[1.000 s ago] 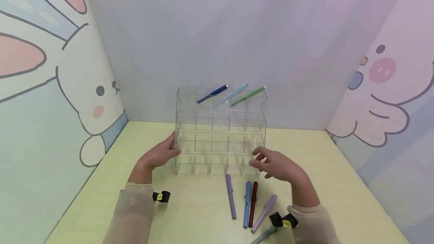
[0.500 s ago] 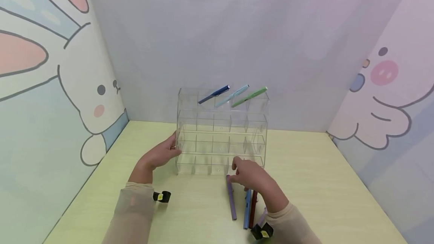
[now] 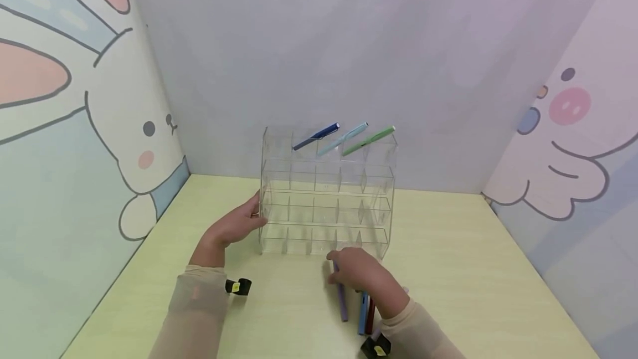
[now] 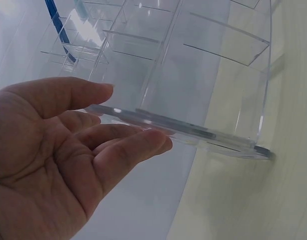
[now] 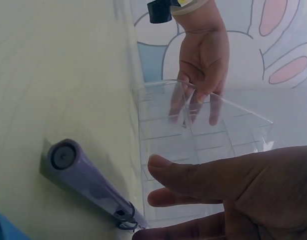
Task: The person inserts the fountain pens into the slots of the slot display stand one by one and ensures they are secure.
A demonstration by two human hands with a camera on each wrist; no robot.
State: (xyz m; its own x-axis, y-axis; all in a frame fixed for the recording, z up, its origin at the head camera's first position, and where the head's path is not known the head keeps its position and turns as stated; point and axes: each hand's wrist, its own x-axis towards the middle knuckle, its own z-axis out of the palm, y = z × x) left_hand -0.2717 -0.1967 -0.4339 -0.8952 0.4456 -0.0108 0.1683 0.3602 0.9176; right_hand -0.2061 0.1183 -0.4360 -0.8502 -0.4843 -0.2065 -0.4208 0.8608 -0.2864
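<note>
A clear tiered pen rack [image 3: 324,215] stands upright on the table. My left hand [image 3: 236,226] holds the edge of its left side panel, thumb on one side and fingers on the other, as the left wrist view [image 4: 63,145] shows. My right hand [image 3: 361,270] is low at the rack's front right, over the upper end of a purple pen [image 3: 342,303] lying on the table. In the right wrist view the thumb [image 5: 188,175] and fingers are spread apart; one fingertip is at the far end of the purple pen [image 5: 93,182], and contact is unclear.
Dark blue [image 3: 316,136], light blue [image 3: 344,138] and green [image 3: 369,140] pens lean in the rack's top tier. Beside the right wrist lie a blue pen [image 3: 363,314] and a dark red pen [image 3: 370,317]; another purple pen is mostly hidden by the arm. Cartoon-printed walls surround the table.
My right hand has moved left and down from the rack's right side to the purple pen, its forearm now covering other pens. The left hand stays on the rack.
</note>
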